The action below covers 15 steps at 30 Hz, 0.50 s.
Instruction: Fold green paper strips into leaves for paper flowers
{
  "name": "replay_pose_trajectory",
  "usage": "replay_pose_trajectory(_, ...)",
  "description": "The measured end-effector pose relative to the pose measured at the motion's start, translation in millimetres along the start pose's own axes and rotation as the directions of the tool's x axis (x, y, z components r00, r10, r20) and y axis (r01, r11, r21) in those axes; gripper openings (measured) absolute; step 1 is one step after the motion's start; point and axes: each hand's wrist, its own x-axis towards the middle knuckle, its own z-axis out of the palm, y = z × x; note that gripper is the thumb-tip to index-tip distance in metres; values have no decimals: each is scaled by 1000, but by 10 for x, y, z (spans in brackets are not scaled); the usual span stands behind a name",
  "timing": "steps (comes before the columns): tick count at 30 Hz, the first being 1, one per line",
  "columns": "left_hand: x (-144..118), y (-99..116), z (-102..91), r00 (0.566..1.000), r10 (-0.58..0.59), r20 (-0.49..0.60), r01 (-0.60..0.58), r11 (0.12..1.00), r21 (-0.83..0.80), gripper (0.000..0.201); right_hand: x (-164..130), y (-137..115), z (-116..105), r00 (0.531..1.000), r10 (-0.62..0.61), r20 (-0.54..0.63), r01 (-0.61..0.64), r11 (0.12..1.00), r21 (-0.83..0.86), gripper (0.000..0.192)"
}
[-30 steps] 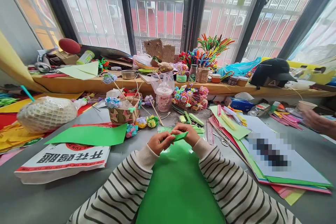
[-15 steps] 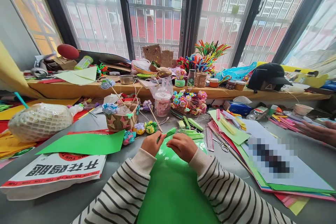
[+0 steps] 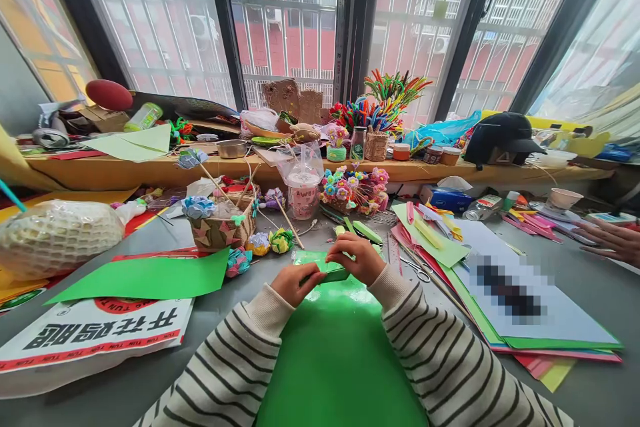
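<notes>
Head view, left to right: a netted bundle lies at the far left of the grey table, with a printed bag and a loose green sheet nearer the middle. Behind them stands a paper basket. At the centre, the left hand and right hand both pinch a small folded green strip, fingers closed on it, just above a large green sheet. Scissors lie to the right beside stacked coloured paper. Another person's hand rests flat at the far right.
</notes>
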Motion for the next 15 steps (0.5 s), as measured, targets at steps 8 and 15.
replay_pose_trajectory(8,-30,118,-9,995,-17,98,48,946,-322,30,5,33,-50,986,101,135,-136,951,278,29)
replay_pose_trajectory(15,-52,170,73,990,-53,128,109,872,-477,33,-16,96,26,966,131,224,-227,847,480,29)
